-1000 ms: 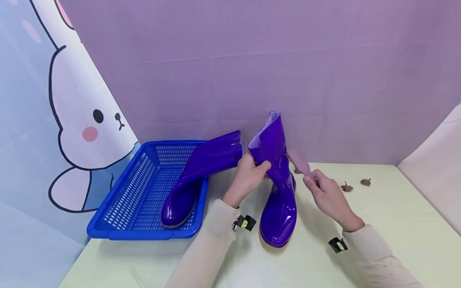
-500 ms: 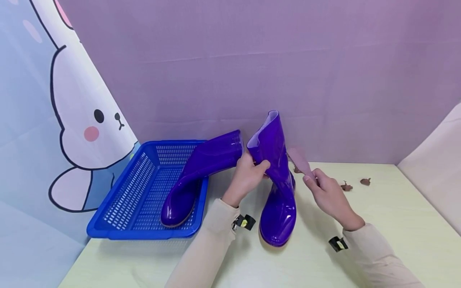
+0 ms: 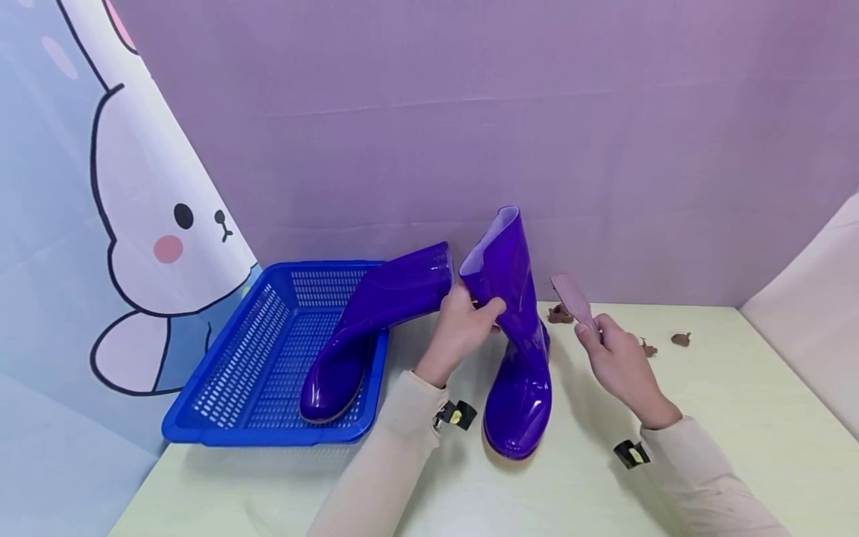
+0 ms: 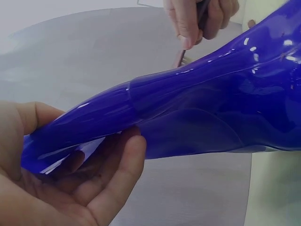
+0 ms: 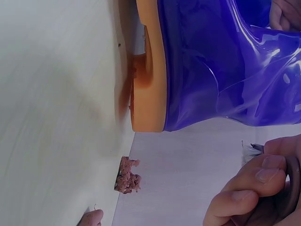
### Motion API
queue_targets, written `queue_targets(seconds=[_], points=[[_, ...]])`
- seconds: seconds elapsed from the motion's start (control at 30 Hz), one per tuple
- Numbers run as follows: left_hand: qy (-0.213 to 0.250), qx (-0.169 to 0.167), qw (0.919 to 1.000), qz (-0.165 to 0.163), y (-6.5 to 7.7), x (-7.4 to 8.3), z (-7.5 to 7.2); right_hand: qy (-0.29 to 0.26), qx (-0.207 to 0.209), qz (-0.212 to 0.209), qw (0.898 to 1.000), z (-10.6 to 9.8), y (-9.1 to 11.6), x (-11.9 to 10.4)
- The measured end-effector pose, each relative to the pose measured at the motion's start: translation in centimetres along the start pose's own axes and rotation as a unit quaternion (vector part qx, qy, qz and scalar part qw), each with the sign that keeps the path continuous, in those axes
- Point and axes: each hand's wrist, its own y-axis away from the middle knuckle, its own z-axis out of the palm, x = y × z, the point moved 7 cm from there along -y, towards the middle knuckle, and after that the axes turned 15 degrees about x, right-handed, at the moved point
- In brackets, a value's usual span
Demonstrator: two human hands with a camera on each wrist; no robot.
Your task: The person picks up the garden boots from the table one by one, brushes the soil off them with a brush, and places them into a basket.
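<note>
A glossy purple rain boot (image 3: pixel 520 403) stands toe toward me on the table, its orange sole (image 5: pixel 153 84) showing in the right wrist view. My left hand (image 3: pixel 463 328) grips the boot's shaft near the top, thumb on one side and fingers on the other. To the right of the shaft, my right hand (image 3: pixel 620 365) holds a brush (image 3: pixel 572 297) by its handle, the pinkish back facing up. Pale bristles (image 5: pixel 251 153) show past the fingers in the right wrist view. In the head view a gap separates the brush from the boot.
A blue plastic basket (image 3: pixel 221 438) stands at left, with a second purple boot (image 3: pixel 409 287) leaning over its right rim. Brown crumbly clumps (image 3: pixel 560 314) lie behind the brush and farther right (image 3: pixel 681 339). A purple cloth wall (image 3: pixel 429 149) closes off the table's back.
My right hand has moved the brush a little to the right, away from the boot's shaft, uncovering more of a brown clump. Left hand, boots and basket stay nearly still.
</note>
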Motion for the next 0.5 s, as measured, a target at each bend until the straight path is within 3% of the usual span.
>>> queue_targets(seconds=[0.13,0.3,0.43,0.5], points=[[-0.055,0.031,0.9971,0.043,0.3,0.4,0.0,0.002,0.004,0.000,1.000,-0.3,-0.1,0.1],[-0.160,0.070,0.9793,0.103,1.1,0.8,0.5,-0.001,0.005,0.003,1.000,-0.6,-0.2,0.2],[-0.223,0.065,0.9647,0.123,1.7,0.5,1.3,-0.005,0.002,0.011,1.000,-0.8,-0.3,0.4],[-0.240,0.043,0.9624,0.120,2.0,-0.1,1.9,-0.008,-0.001,0.018,1.000,-0.9,-0.4,0.5]])
